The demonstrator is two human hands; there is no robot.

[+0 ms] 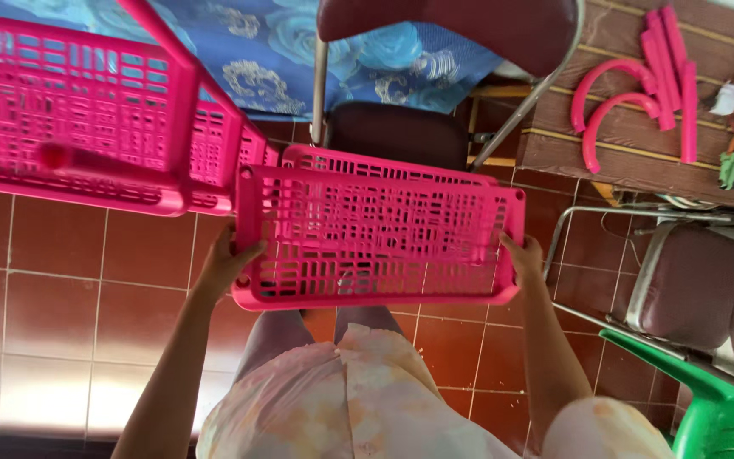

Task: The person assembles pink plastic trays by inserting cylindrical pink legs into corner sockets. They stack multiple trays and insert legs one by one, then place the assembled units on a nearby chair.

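Now the person holds a pink tray (375, 238) with both hands, above the tiled floor (70, 297). The left hand (224, 262) grips its left edge, the right hand (527, 255) its right edge, fingers closed around the rim. A second tray lies under it. Beside it, a pink rack (78, 110) seems partly assembled; curved pink parts (630, 93) wait unused on the bench (571, 153).

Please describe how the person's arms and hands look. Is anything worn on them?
Both forearms are bare, with no sleeves reaching them. The left hand and the right hand wear no gloves, and no watch, bracelet or ring is visible. Short, pale garment sleeves with a peach and cream pattern appear only near the shoulders.
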